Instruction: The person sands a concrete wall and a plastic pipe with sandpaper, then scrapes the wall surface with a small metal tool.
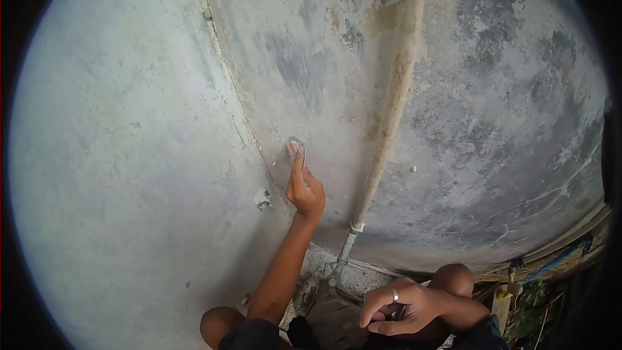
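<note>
While the head view looks onto the wall, with the pipe as landmark, the left hand stands left of the pipe, its fingers closed on a small flat piece. That piece lies against the wall, between the pipe and the crack; what it is made of, I cannot tell. Rubbing or scraping the wall seems to be the step in hand. A further stroke would call for flat, even pressure, clear of the crack's edge. The right hand, wearing a ring, is loosely curled below and right of the pipe's foot, off the wall; whether it grips anything, I cannot tell.

Left of the pipe, the wall is pale, with a broken patch beyond the crack and a dark scuff above the left hand. Right of the pipe it is mottled grey. Far right of the pipe's foot are plants and a blue strip.
</note>
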The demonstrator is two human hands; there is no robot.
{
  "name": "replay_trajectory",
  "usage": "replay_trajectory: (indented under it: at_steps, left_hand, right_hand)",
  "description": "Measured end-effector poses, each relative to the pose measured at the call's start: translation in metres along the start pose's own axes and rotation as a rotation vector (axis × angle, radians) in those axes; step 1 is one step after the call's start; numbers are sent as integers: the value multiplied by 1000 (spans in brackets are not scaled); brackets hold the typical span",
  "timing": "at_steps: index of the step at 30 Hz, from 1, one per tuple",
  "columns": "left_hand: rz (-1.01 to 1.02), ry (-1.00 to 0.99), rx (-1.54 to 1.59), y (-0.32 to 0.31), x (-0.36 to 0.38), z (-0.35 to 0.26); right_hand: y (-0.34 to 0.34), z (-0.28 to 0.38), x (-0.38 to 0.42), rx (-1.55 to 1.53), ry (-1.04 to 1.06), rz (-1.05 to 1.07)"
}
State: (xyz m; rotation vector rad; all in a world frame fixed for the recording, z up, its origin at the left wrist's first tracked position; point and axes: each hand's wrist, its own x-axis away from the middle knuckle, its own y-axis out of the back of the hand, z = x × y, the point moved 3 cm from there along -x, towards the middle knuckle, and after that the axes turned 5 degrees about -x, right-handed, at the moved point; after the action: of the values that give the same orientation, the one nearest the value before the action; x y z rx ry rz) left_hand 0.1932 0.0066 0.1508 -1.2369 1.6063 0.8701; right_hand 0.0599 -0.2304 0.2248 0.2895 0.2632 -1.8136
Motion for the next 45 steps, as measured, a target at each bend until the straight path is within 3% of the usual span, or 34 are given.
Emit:
replay_trajectory:
  at_steps: [4,11,17,23,26,29,31,37,41,45]
  left_hand:
    - [-24,52,2,4,-64,-8]
    - [-132,89,-47,-1,-18,9]
    - [-175,152,-48,-1,-73,-3]
    - [-107,144,-56,6,-15,5]
    - [-120,242,-22,0,-34,-1]
    - [-158,155,-60,0,-64,-1]
    - [-139,142,-47,0,-53,2]
    - [-122,136,-34,-2,-24,1]
    - [-137,113,-47,-1,-57,-6]
    - [-110,72,-45,-3,-41,4]
  right_hand:
    - [1,3,7,48,11,1]
    - [1,8,13,136,-88,75]
    - [-14,9,10,128,-110,67]
    - [-11,3,8,192,-172,144]
    - [-13,2,6,208,-199,153]
    - [-16,-1,8,200,-211,153]
    - [-18,-3,8,187,-177,141]
    - [-15,-8,2,278,-338,211]
    - [-19,-11,3,235,-278,211]
    - [-20,-10,-3,229,-268,228]
